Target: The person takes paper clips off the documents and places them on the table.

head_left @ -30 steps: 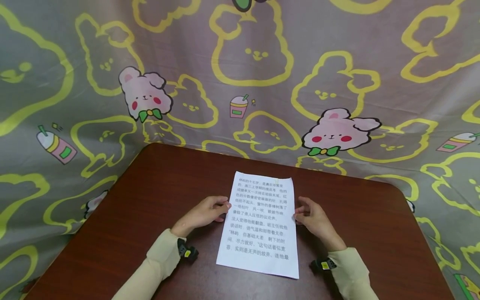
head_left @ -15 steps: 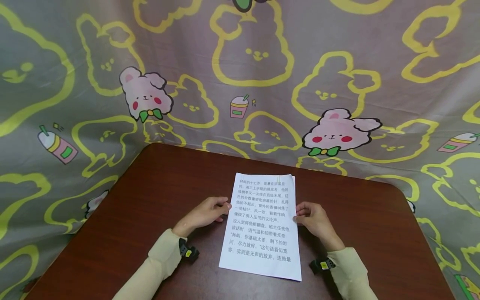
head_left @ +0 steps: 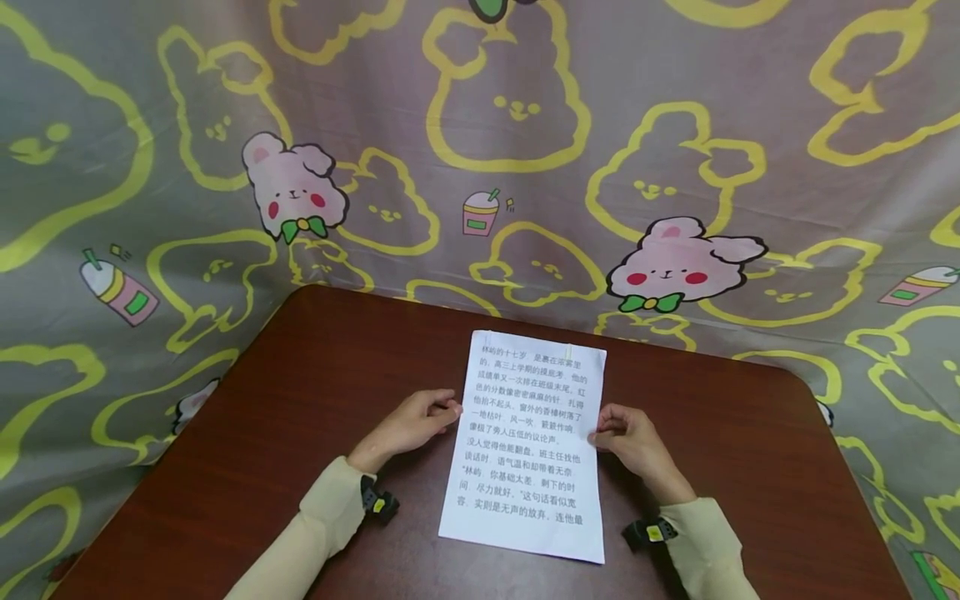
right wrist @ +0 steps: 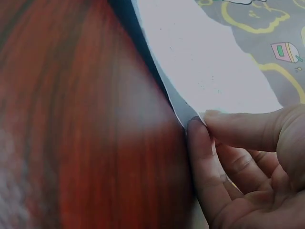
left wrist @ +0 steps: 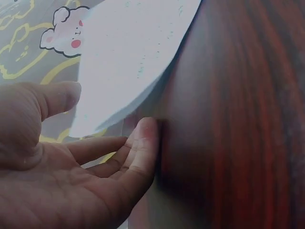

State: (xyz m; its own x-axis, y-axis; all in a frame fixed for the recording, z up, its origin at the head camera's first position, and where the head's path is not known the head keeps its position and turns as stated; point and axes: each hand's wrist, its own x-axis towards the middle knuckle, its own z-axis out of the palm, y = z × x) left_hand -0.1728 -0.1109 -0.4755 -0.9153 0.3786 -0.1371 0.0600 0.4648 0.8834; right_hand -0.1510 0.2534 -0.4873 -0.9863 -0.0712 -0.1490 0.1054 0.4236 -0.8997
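Observation:
A white sheet of paper [head_left: 521,533] printed with Chinese text lies lengthwise before me, its far end toward the back of the table. My right hand [head_left: 633,442] pinches its right edge between thumb and fingers; in the right wrist view the paper [right wrist: 200,62] bends up slightly at that grip. At the left edge is my left hand [head_left: 408,425], thumb tip right at the paper. The left wrist view shows this hand [left wrist: 95,162] with thumb and fingers spread apart, the paper's curved-up edge [left wrist: 128,62] just beyond the fingertips.
The dark brown wooden table [head_left: 315,358] has rounded far corners. A grey curtain [head_left: 547,267] with yellow outlines and pink rabbits hangs behind and beside it. Black devices with yellow labels, such as the left one [head_left: 381,502], are strapped to both wrists.
The paper shifted slightly right and toward me, then its far end spread farther back and right. My right hand has moved a little with its edge; the left hand has barely moved.

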